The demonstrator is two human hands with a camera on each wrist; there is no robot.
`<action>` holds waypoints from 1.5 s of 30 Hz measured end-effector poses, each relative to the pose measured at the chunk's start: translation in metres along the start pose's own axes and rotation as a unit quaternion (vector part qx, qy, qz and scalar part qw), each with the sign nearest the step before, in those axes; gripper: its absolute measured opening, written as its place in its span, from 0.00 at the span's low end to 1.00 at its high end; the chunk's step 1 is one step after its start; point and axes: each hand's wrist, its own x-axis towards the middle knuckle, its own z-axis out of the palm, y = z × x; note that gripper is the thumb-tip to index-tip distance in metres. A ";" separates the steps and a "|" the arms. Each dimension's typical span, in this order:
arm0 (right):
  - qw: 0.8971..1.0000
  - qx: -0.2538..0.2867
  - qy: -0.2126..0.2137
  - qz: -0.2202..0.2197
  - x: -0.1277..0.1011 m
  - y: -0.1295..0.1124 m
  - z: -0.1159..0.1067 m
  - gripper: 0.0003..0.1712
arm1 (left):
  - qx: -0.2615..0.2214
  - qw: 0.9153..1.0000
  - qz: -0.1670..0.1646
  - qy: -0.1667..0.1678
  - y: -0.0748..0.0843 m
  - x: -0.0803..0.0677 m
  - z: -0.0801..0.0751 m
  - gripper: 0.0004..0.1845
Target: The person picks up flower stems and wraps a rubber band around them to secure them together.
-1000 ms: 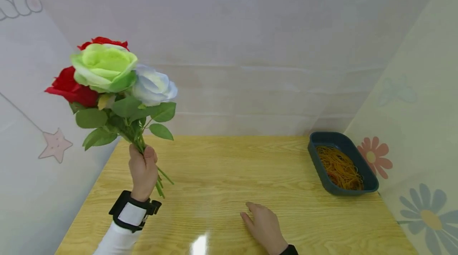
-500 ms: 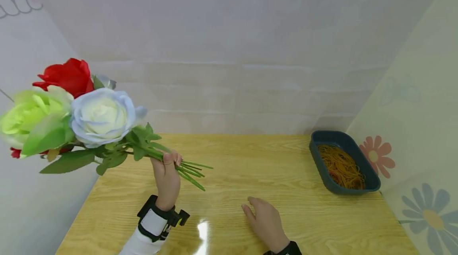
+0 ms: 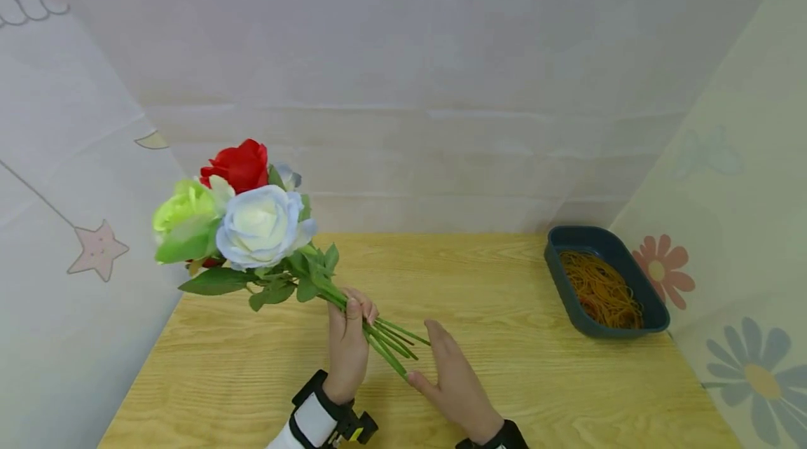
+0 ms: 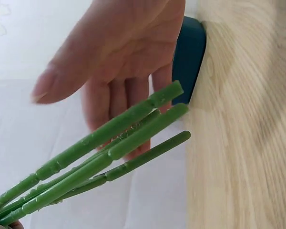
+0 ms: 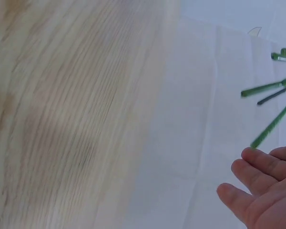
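Head view, nearest first: the left hand has its fingers wrapped round the stems of a bunch of artificial roses, heads tilted up and left over the bench. The right hand rests beside the cut ends with fingers straight and slightly apart, just meeting them. Far right sits a dark tray of rubber bands. Squaring the ends seems the step in hand; I judge a flat palm and a firm hold on the stems would serve best. The left wrist view alone shows the uneven stem tips against the palm; the blooms appear only from the head.
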 end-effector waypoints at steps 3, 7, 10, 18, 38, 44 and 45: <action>1.000 -0.003 0.010 -0.023 0.000 -0.006 0.002 0.47 | -0.005 1.000 -0.008 -0.015 -0.004 -0.006 0.007 0.11; 0.999 -0.028 0.025 -0.035 -0.001 -0.010 0.007 0.46 | -0.001 1.000 -0.021 -0.014 -0.007 -0.012 0.013 0.11; 0.998 -0.040 0.028 -0.038 -0.003 -0.010 0.012 0.40 | -0.011 0.999 -0.047 -0.011 -0.007 -0.016 0.017 0.11; 0.999 0.023 -0.003 -0.047 -0.008 -0.010 0.020 0.16 | -0.032 0.996 -0.086 -0.017 -0.006 -0.024 0.022 0.13; 0.990 0.109 -0.075 -0.042 -0.018 -0.013 0.015 0.09 | -0.109 0.984 -0.090 -0.107 -0.005 -0.024 0.008 0.09; 0.975 0.177 -0.120 -0.052 -0.015 -0.009 0.011 0.10 | -0.179 0.971 -0.104 -0.117 0.002 -0.011 -0.003 0.11; 0.972 0.192 -0.128 -0.051 -0.014 -0.009 0.010 0.11 | -0.192 0.968 -0.104 -0.120 0.004 -0.008 -0.005 0.11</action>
